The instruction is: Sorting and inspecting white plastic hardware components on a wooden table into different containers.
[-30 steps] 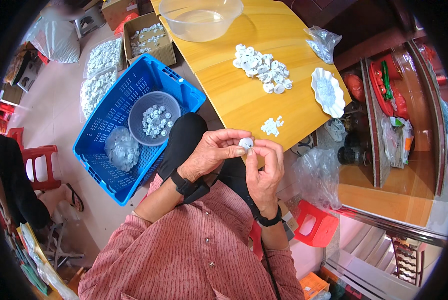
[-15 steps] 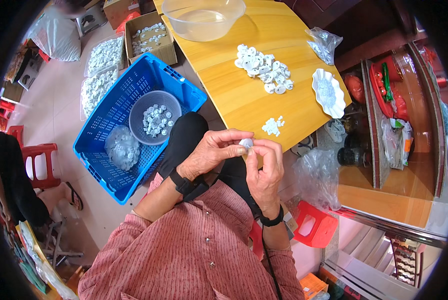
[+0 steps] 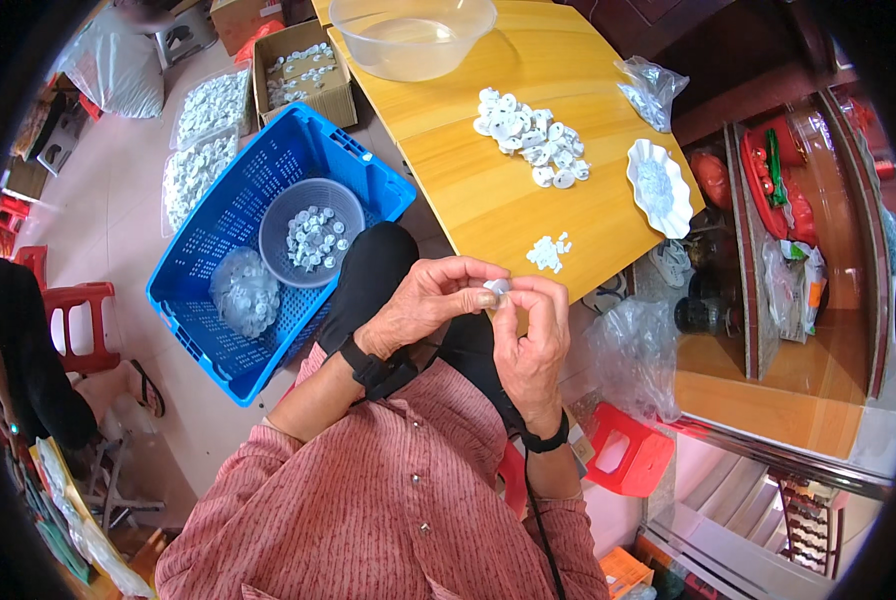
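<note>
Just off the table's near edge, my left hand (image 3: 436, 298) pinches a small round white plastic part (image 3: 498, 287) between thumb and fingers. My right hand (image 3: 531, 335) meets it there, its fingertips closed on the same part from the other side. Fingers cover most of the piece, so its details are hidden. On the wooden table (image 3: 448, 170) beyond my hands lies a little cluster of tiny white pieces (image 3: 548, 253). Farther back is a larger heap of round white parts (image 3: 533, 138). A scalloped white dish (image 3: 658, 188) with small clear pieces stands at the table's right edge.
Left of my knee, a blue crate (image 3: 193, 290) holds a grey basket (image 3: 269, 235) of white parts and a filled plastic bag (image 3: 246, 295). A clear basin (image 3: 413, 40) stands at the back. Cardboard box (image 3: 340, 105), red stool (image 3: 633, 455) and another person's dark-clothed leg (image 3: 33, 350) are around.
The white part has turned slightly between my fingertips. Both hands stay in almost the same place, and the view has shifted very slightly.
</note>
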`<move>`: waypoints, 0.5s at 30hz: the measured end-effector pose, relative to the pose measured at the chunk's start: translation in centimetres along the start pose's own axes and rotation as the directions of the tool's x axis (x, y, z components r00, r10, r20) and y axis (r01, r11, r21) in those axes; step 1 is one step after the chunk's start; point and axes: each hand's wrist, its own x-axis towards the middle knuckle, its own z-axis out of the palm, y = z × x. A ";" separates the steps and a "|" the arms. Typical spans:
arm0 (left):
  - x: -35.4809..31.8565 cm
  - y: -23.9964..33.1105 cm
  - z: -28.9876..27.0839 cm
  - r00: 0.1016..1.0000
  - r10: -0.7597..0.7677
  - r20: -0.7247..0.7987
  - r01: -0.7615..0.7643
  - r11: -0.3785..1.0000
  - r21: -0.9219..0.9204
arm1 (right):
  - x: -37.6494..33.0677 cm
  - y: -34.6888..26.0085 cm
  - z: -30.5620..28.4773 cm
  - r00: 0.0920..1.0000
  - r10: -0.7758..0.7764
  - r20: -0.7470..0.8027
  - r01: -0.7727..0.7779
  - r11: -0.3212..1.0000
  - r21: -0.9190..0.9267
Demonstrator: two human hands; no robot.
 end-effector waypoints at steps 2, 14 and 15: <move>0.0 0.1 -0.2 1.000 -0.004 0.010 0.003 0.999 0.039 | 0.0 0.0 0.0 1.000 0.004 0.012 -0.004 1.000 0.002; 0.2 0.3 -0.6 0.982 0.170 0.078 -0.187 0.918 0.350 | 0.4 0.4 -0.1 0.993 0.049 0.106 -0.059 0.994 0.094; 0.2 0.3 -0.6 0.982 0.170 0.078 -0.187 0.918 0.349 | 0.4 0.4 -0.1 0.991 0.064 0.115 -0.076 0.992 0.103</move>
